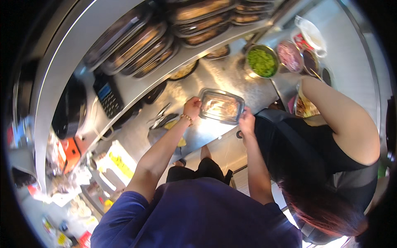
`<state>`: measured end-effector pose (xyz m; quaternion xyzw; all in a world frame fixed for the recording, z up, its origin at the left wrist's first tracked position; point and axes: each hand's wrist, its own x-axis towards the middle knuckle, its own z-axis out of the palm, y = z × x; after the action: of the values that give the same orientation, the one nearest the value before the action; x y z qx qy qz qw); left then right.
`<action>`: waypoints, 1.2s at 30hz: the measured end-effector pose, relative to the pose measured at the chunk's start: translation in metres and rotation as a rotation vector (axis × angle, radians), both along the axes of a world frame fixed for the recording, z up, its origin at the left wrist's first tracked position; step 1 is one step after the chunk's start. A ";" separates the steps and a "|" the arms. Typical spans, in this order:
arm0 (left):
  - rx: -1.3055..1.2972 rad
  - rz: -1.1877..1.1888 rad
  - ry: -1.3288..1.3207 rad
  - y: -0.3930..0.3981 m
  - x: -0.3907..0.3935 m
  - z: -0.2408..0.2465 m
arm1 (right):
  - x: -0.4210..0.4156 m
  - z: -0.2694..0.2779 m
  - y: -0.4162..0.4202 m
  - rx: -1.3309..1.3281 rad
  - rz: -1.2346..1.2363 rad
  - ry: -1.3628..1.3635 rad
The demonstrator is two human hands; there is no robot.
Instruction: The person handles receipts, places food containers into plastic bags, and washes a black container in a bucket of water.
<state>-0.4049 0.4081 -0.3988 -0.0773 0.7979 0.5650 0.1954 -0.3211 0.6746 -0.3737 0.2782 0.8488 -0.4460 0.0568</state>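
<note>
Between my hands I hold a rectangular plastic food container (221, 106) with a clear lid and a dark base, over the front of the steel counter (204, 79). Brownish food shows through the lid, partly washed out by glare. My left hand (192, 109), with a beaded bracelet above it on the wrist, grips the left end. The right end is in my right hand (247, 121). Left of my left hand lie metal tongs (161, 114) and a crumpled cloth (173, 124), both blurred.
A shelf of stacked food containers (201, 20) and a keypad phone (108, 94) overhangs the counter. Bowls of chopped greens (262, 61) and pink sliced food (290, 55) stand at the back right. Close on my right, a co-worker (304, 145) leans over the counter.
</note>
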 end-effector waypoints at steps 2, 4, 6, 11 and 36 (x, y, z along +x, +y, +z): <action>0.129 0.046 0.011 -0.032 0.023 0.001 | 0.003 0.011 -0.001 -0.019 0.159 0.079; 0.078 0.102 0.054 -0.043 0.051 0.063 | 0.011 0.020 -0.009 -0.270 0.233 0.031; 0.170 0.362 0.085 -0.083 0.092 0.065 | 0.006 0.058 -0.045 -0.665 0.292 0.008; 0.167 0.614 0.077 -0.194 0.182 0.097 | 0.000 0.077 -0.145 -0.972 0.646 -0.250; -0.442 0.478 0.305 -0.378 0.271 0.058 | 0.066 0.070 -0.455 0.634 1.572 0.058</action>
<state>-0.1343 0.0306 -0.3411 -0.2168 0.8802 0.4135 -0.0851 -0.2548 0.2198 -0.3042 -0.4015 0.8813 -0.0247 0.2479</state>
